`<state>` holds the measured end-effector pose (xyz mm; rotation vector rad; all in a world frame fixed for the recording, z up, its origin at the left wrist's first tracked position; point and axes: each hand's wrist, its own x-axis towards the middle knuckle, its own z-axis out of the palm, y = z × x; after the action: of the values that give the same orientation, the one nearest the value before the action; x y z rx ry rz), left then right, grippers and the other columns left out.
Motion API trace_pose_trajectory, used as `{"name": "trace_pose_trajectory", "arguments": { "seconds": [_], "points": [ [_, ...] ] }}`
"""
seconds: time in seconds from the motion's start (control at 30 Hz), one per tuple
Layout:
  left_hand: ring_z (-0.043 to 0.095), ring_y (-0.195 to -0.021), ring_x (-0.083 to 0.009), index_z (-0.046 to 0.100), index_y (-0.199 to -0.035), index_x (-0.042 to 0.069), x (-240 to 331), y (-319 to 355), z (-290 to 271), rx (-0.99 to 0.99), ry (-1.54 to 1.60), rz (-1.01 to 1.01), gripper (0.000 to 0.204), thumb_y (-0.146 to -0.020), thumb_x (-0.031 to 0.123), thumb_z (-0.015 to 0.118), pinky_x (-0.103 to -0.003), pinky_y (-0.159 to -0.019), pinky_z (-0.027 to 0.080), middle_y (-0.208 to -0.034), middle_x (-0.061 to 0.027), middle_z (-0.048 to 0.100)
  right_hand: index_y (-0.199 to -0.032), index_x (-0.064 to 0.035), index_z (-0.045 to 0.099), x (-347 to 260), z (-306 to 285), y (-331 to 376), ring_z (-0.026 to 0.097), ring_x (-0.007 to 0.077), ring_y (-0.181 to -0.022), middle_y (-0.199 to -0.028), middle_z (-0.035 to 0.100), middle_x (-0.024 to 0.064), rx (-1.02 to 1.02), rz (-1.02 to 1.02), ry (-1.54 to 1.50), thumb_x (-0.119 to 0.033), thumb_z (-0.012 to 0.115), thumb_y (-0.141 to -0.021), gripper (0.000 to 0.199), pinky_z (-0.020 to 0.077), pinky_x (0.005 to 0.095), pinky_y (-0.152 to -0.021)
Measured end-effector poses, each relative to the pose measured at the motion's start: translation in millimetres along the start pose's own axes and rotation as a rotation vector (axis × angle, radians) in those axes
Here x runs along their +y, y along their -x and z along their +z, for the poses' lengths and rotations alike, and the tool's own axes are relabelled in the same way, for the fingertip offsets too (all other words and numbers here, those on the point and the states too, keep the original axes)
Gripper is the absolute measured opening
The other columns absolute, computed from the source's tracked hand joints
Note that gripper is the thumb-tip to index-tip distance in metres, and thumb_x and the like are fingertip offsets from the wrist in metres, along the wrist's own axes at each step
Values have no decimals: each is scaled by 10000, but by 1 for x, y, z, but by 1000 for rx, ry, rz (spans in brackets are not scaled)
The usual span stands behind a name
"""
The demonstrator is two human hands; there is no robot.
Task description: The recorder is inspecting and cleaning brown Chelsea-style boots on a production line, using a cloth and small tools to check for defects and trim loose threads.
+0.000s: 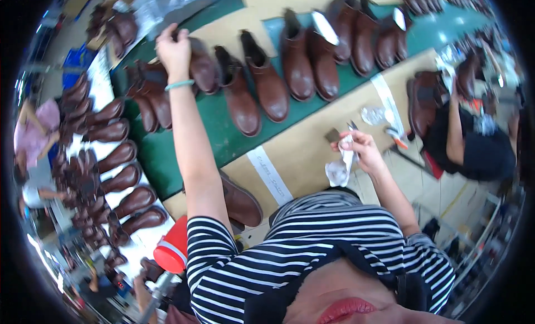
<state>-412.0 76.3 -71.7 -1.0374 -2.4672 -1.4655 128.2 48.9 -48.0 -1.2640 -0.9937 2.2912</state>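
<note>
My left hand (174,50) reaches to the far left of the green table, its fingers closed at the top of a brown ankle boot (204,70); the wrist and fingers partly hide the grip. Near my body, my right hand (359,148) pinches a crumpled white cloth (339,171) and a small brown block (332,135). Brown leather ankle boots stand in pairs beyond, among them one boot (242,104) and its neighbour (268,84). Under my left forearm lies another brown boot (241,203), close to the cardboard edge.
Cardboard (309,145) with white tape covers the near strip of the green table (192,148). Clear plastic (374,115) and an orange-handled tool (398,141) lie right. A red container (173,246) stands lower left, by a rack of boots (120,176). A co-worker (473,140) sits at right.
</note>
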Motion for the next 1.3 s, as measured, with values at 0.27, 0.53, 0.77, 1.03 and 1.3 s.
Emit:
{"name": "trace_pose_trajectory", "arguments": {
  "seconds": [0.27, 0.53, 0.77, 1.03, 1.3],
  "points": [
    [597, -847, -89, 586, -1093, 26, 197, 259, 90, -1001, 896, 5, 263, -858, 97, 680, -239, -748, 493, -962, -33, 624, -995, 12, 626, -6, -64, 30, 682, 204, -803, -885, 680, 110, 372, -181, -232, -25, 695, -817, 195, 545, 314, -705],
    [586, -782, -77, 614, -991, 2, 245, 391, 86, -1376, 829, -195, 234, -829, 134, 722, -232, -716, 483, -886, -25, 632, -978, 9, 659, 1, -89, 44, 640, 127, -800, -909, 682, 71, 449, -271, -222, -111, 734, -819, 212, 501, 253, -725],
    [422, -578, -10, 645, -903, 51, 234, 388, 67, -1060, 781, -435, 119, -941, 141, 578, -190, -521, 329, -744, 70, 578, -1084, 29, 647, 1, -120, 67, 650, 136, -864, -930, 679, 83, 39, -146, -128, -10, 737, -764, 335, 521, 246, -765],
    [486, -768, -35, 532, -935, 60, 270, 379, 22, -803, 1043, -605, 120, -994, 159, 498, -201, -697, 421, -836, 32, 540, -1082, 23, 645, 8, -145, 56, 623, 111, -926, -980, 681, 43, -60, -190, 139, -27, 706, -791, 302, 433, 257, -906],
    [604, -1013, -168, 521, -1035, 47, 254, 385, 0, -731, 1292, -724, 95, -987, 116, 478, -304, -909, 490, -1079, -92, 624, -1059, 0, 642, 5, -144, 51, 635, 101, -815, -920, 672, 45, -91, -277, -128, -9, 621, -851, 209, 522, 248, -724]
  ]
}}
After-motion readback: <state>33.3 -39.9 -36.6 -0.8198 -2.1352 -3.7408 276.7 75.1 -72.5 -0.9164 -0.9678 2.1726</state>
